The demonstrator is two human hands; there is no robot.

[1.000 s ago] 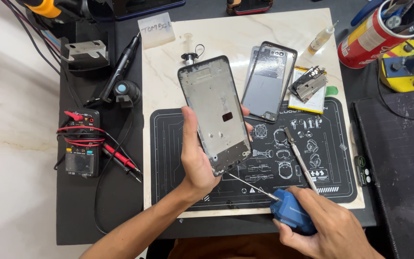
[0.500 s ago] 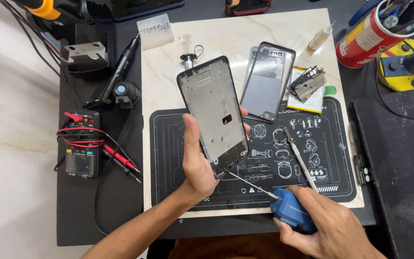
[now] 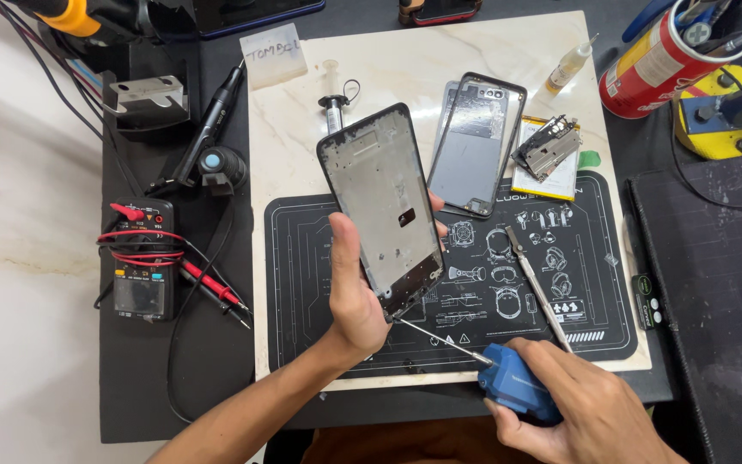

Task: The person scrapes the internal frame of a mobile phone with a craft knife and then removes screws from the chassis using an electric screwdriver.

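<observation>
My left hand [image 3: 355, 296] holds a stripped phone frame [image 3: 381, 204] upright and tilted, its bare metal inside facing me. My right hand [image 3: 579, 411] grips a blue-handled screwdriver [image 3: 508, 388] low at the front. Its thin shaft [image 3: 435, 337] points up-left, and the tip meets the bottom edge of the phone frame. Both sit above a black repair mat [image 3: 560, 326] on a pale marble slab [image 3: 440, 60].
A grey phone back cover [image 3: 478, 142] lies on the slab, with a small metal part [image 3: 545, 148] on a yellow-edged battery beside it. Tweezers [image 3: 536, 283] rest on the mat. A multimeter with red leads [image 3: 137, 258] sits left; a red can of tools [image 3: 659, 56] stands top right.
The view has shifted slightly. My left hand has tilted the phone frame a little. My right hand and the screwdriver stay at the frame's bottom edge.
</observation>
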